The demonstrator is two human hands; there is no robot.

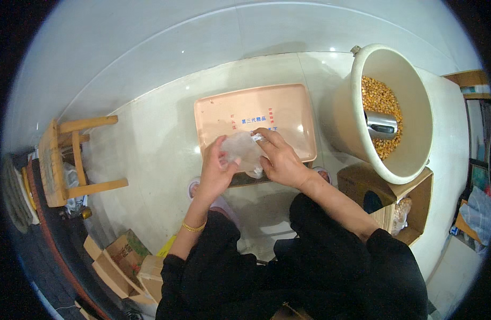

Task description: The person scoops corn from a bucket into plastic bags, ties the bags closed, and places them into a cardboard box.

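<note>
A clear plastic bag (pixel 242 149) hangs between my two hands, above the near side of a shallow peach plastic tray (pixel 217 106). My left hand (pixel 218 168) holds the bag's left side, its fingers partly behind the film. At the right edge, my right hand (pixel 280 160) pinches the crumpled plastic between thumb and fingers. The film looks thin, and no contents can be made out inside it. Printed writing and a few small specks show on the tray's floor.
To the right stands a large cream bucket (pixel 341 116) with dried corn kernels (pixel 379 94) and a metal scoop (pixel 383 125). Below it, an open cardboard box (pixel 419 216) holds a filled plastic bag (pixel 401 216). A wooden stool (pixel 53 164) and more cardboard boxes (pixel 123 264) are at left.
</note>
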